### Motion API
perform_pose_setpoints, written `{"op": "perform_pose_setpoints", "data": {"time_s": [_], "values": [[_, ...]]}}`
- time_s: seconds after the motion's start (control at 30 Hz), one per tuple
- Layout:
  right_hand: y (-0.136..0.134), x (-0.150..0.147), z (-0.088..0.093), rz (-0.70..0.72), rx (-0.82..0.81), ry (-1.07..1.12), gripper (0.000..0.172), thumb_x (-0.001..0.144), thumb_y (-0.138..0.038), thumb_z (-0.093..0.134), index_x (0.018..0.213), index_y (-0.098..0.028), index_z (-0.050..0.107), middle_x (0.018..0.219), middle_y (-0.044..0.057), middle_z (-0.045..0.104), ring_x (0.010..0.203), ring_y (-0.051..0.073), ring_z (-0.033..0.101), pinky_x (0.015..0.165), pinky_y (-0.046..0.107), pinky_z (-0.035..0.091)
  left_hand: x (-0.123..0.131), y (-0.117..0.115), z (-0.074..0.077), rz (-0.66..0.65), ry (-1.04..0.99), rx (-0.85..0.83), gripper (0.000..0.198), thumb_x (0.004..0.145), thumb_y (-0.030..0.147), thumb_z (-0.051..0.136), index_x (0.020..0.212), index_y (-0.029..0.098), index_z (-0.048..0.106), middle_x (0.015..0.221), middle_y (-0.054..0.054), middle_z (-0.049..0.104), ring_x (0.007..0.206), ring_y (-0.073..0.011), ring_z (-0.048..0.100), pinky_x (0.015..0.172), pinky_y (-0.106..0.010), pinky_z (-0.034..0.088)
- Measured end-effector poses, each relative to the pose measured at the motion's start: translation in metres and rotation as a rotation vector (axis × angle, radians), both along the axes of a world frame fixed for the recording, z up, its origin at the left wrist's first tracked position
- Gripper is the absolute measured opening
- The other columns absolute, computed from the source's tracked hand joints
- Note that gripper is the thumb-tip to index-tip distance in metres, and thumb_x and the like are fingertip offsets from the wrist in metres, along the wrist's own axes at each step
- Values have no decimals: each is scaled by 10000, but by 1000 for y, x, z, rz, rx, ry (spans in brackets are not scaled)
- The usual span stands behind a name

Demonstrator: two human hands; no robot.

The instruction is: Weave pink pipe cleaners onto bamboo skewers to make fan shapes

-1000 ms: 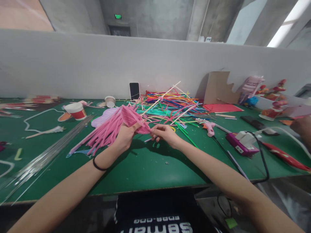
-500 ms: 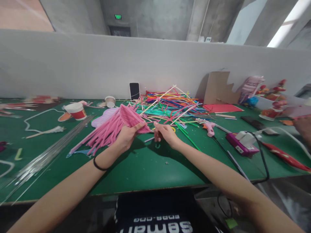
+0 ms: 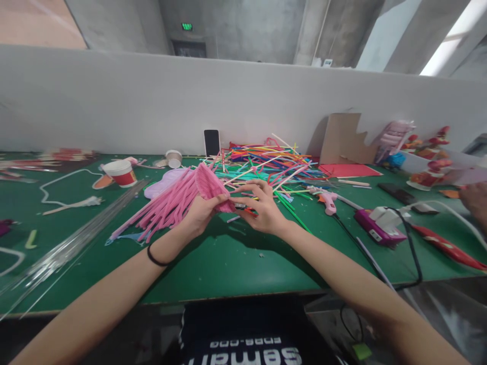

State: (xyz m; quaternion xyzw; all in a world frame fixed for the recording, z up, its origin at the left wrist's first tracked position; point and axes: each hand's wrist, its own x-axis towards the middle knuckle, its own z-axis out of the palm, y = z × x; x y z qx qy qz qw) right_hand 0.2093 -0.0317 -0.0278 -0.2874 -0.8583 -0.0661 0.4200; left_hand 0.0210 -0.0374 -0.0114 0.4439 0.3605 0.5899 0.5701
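Note:
My left hand (image 3: 200,215) is closed round one end of a thick bundle of pink pipe cleaners (image 3: 171,203), which fans out to the left over the green table (image 3: 228,258). Just to its right, my right hand (image 3: 264,210) has its fingers curled on a small dark and red object (image 3: 245,208), held against the gripped end of the bundle. I cannot make out what that object is. Both hands hover just above the table in front of a pile of coloured pipe cleaners and sticks (image 3: 274,162).
A phone (image 3: 211,143) leans on the white wall. A red and white paper cup (image 3: 120,174) and clear rods (image 3: 68,248) lie left. A pink glue gun (image 3: 327,200), a purple device (image 3: 376,230) with cables, cardboard (image 3: 344,138) and another person's hand (image 3: 475,200) are right.
My right hand moved away from the bundle, then came back to its gripped end holding a dark and red object. The left hand and bundle barely moved.

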Motion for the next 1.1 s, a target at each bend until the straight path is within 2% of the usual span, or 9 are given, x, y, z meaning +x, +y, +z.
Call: {"op": "perform_pose_setpoints", "data": {"time_s": [0.2,0.43,0.6,0.77,0.93,1.03,1.1], "values": [[-3,0,0,-7,19,-45,202,917,-301,606,1093,-289,704,1270,63,629,1282,279,426,1070,486,336,0,0,0,17,0,-29,264,584,270,858,709,159,654,660,13,673,582,-134,617,576,-247,511],[-3,-3,-2,11,24,-57,149,895,-247,619,1031,-266,678,1284,68,617,1294,283,421,1075,501,343,-2,4,-6,39,40,13,279,586,264,846,738,157,639,677,25,650,596,-123,595,572,-235,481],[-1,-6,-3,54,82,24,34,884,-221,628,906,-244,641,1172,67,660,1241,265,467,1055,484,377,-3,8,-12,106,52,59,281,603,275,842,752,152,638,702,17,648,630,-132,594,609,-247,482],[-1,-8,-2,78,85,58,48,877,-203,628,889,-250,624,1089,56,682,1201,257,504,1034,475,400,-6,13,-17,171,99,121,311,605,301,854,801,157,660,769,2,681,702,-161,635,680,-276,511],[-4,-7,1,70,9,147,189,862,-254,624,1045,-233,583,1105,99,642,1135,270,548,985,498,425,-4,10,-11,143,24,129,378,595,297,879,890,142,700,850,-34,726,778,-184,681,731,-292,548],[-4,-7,0,9,-106,300,142,856,-301,614,947,-213,548,971,84,632,976,244,587,856,426,476,-1,5,-3,107,-11,125,401,581,283,893,906,129,715,879,-49,742,768,-204,707,711,-303,570],[-3,-9,-3,-8,-301,410,163,866,-360,602,855,-215,529,845,44,615,804,194,590,715,342,481,0,4,1,111,-28,122,390,575,273,898,889,127,718,891,-52,749,759,-210,718,691,-297,577]]}}
